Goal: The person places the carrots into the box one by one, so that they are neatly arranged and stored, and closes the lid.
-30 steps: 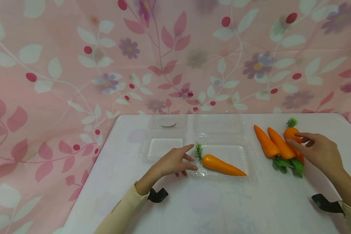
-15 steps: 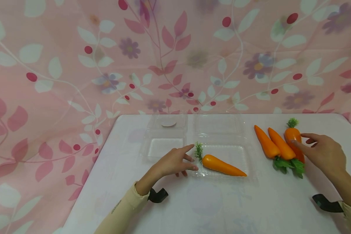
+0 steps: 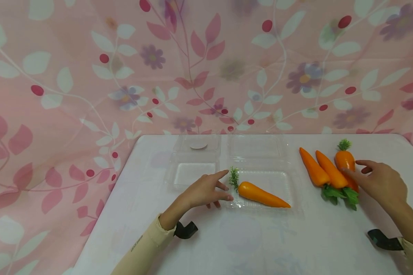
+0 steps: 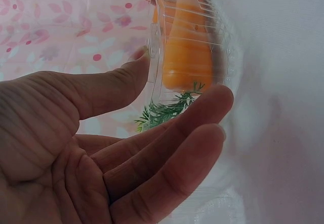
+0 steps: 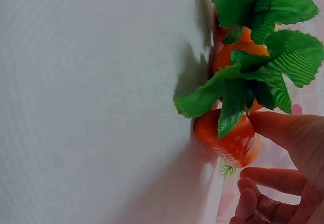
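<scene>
An orange toy-like carrot (image 3: 261,194) with a feathery green top lies slantwise in the larger clear plastic clamshell box (image 3: 285,173), whose lid stands open. My left hand (image 3: 206,189) is at the box's left side, thumb and fingers spread apart; the left wrist view shows the thumb at the box's rim. On the right, my right hand (image 3: 382,179) is beside the outermost carrot (image 3: 344,157) of a group of three. Its thumb reaches over that carrot, while the other fingers are apart from it. Beside it lie the middle carrot (image 3: 330,168) and the left carrot (image 3: 312,168).
A smaller clear clamshell box (image 3: 195,173), open too, stands left of the larger one, with a pale oval label (image 3: 198,145) in its lid. Broad green leaves (image 3: 340,194) stick out at the near end of the carrot group. A floral cloth (image 3: 206,76) hangs behind the white table (image 3: 227,244).
My right hand's fingers have come off the outermost carrot and shifted slightly right and down, uncovering more of its top. My left hand and the boxed carrot have stayed put.
</scene>
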The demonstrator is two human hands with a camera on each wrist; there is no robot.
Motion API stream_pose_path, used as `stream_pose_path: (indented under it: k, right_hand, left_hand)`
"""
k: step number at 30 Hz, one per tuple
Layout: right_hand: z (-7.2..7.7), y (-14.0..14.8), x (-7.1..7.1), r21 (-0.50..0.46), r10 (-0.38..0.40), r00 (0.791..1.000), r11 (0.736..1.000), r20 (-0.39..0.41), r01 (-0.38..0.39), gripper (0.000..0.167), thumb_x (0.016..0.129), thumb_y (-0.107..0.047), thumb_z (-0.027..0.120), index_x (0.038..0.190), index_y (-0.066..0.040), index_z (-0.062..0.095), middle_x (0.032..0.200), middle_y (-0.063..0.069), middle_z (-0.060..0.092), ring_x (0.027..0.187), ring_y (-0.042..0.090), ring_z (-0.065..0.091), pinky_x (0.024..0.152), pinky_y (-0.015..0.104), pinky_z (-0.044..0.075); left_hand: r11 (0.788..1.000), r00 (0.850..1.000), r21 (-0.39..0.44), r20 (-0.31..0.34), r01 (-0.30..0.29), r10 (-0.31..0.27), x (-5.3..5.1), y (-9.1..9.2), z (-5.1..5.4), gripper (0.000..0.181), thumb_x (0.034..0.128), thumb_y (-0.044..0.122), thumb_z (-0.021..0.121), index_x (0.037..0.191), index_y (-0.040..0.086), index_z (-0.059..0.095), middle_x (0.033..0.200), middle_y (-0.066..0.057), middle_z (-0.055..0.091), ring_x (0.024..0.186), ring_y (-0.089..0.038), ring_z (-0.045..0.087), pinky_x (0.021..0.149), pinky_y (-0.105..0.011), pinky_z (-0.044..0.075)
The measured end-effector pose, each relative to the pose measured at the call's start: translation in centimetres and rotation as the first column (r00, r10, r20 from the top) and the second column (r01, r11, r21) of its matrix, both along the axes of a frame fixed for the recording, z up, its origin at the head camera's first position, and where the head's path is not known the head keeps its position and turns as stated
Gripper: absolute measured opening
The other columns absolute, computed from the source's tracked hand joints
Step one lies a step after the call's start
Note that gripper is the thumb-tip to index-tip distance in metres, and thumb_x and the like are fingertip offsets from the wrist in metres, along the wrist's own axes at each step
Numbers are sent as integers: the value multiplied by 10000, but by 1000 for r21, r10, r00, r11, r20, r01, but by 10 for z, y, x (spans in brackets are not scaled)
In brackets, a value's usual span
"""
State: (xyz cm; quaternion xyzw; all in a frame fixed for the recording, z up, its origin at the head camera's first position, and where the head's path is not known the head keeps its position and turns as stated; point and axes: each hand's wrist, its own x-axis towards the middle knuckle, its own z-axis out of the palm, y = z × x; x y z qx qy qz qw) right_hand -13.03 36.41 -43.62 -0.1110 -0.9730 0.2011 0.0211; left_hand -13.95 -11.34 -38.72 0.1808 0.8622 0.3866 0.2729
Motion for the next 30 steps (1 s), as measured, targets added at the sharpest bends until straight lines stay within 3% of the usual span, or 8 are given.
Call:
stream_pose_path:
  k: [13,20,30]
  right_hand:
    - [-4,3,-2,-14,10,996,1000,88,-9,769,906,-565,625,1146,161,540,799,213,588,636,279,493,485,303,408]
    - [-4,3,-2,-19,-20,992,1000,125,22,800,903,-593,608,1174,153,515,849,259,581,641,284,494,488,312,420]
    - [-4,3,0,-15,-36,994,999,107,38,770,901,-569,626,1161,149,519,862,274,578,615,269,501,479,311,423]
  left_hand:
    - [1000,1000,-8,-3,1,-1,1,0,0,863,870,309,776,1558,135,286,1176,-92,690,657,-247,712,527,-385,571]
    - [1000,1000,-4,-4,0,0,1,-1,0,861,870,308,776,1558,138,287,1179,-91,690,658,-245,711,528,-390,571]
    - [1000,1000,1,-13,6,-6,2,-1,-1,867,870,312,776,1559,133,283,1171,-103,692,651,-247,711,521,-391,570]
